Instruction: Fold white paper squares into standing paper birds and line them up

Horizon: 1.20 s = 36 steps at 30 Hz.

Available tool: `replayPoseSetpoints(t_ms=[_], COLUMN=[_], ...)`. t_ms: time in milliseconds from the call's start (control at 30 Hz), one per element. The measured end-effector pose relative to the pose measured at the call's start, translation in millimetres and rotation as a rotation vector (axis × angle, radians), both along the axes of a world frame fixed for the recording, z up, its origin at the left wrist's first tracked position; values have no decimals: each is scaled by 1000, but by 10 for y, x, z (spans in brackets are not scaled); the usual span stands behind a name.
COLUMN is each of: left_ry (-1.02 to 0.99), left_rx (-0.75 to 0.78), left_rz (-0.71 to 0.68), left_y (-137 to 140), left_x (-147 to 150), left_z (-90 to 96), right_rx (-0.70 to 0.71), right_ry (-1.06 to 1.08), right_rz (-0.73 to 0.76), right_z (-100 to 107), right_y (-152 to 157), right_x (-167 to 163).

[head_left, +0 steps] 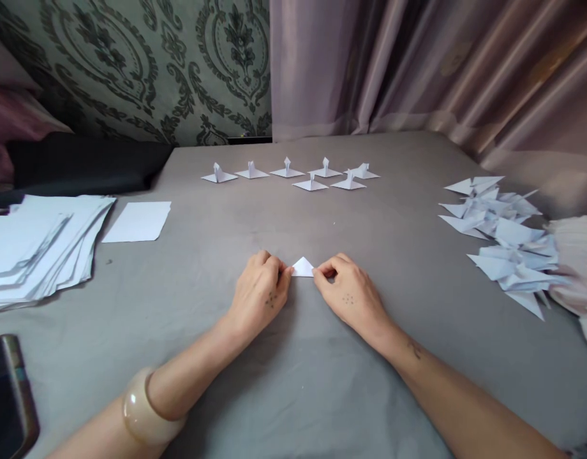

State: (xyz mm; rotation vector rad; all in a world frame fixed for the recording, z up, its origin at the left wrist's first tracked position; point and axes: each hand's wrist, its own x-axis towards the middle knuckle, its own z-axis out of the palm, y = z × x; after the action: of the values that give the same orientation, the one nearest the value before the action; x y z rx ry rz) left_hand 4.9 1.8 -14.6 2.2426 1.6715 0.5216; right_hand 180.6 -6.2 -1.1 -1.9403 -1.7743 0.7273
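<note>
A small white folded paper triangle (303, 268) lies at the middle of the grey cloth, its point facing away from me. My left hand (263, 284) pinches its left corner between thumb and fingers. At the opposite corner, my right hand (351, 290) has thumb and forefinger closed on the paper. Both corners are partly hidden by the fingertips. Beyond the hands, several folded paper cranes (287, 168) stand in two short rows.
To the left lie a stack of white paper (44, 248), a single paper square (138, 222) and a black cloth (87, 162). A phone (9, 395) rests at the near left. On the right is a pile of folded paper cranes (508, 236) beside whitish fabric (578, 261).
</note>
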Motion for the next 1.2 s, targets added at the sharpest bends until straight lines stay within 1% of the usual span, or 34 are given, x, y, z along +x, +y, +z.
replayPoseSetpoints(t_ms=[267, 433, 567, 667, 767, 833, 900, 1033, 1133, 1200], left_ry=[115, 173, 175, 163, 133, 136, 147, 117, 75, 54], left_rx=[-63, -35, -30, 21, 92, 110, 113, 122, 131, 132], left_rz=[-4, -16, -30, -95, -251, -327, -349, -351, -361, -362], left_y=[-8, -5, 6, 26, 48, 57, 63, 79, 98, 107], left_x=[31, 22, 17, 25, 25, 16, 2, -26, -40, -46], left_z=[39, 9, -3, -15, -23, -20, -11, -7, -27, -45], right_rx=[-24, -17, 4, 26, 18, 11, -5, -55, -17, 12], right_ry=[-59, -69, -43, -25, 24, 51, 96, 201, 237, 270], right_rz=[-21, -21, 16, 27, 89, 126, 120, 45, -12, -14], right_z=[-13, -27, -58, -94, -124, -130, -122, -89, -87, -105], right_y=[5, -1, 20, 63, 104, 123, 141, 199, 242, 248], right_x=[-29, -42, 6, 83, 164, 207, 238, 260, 179, 68])
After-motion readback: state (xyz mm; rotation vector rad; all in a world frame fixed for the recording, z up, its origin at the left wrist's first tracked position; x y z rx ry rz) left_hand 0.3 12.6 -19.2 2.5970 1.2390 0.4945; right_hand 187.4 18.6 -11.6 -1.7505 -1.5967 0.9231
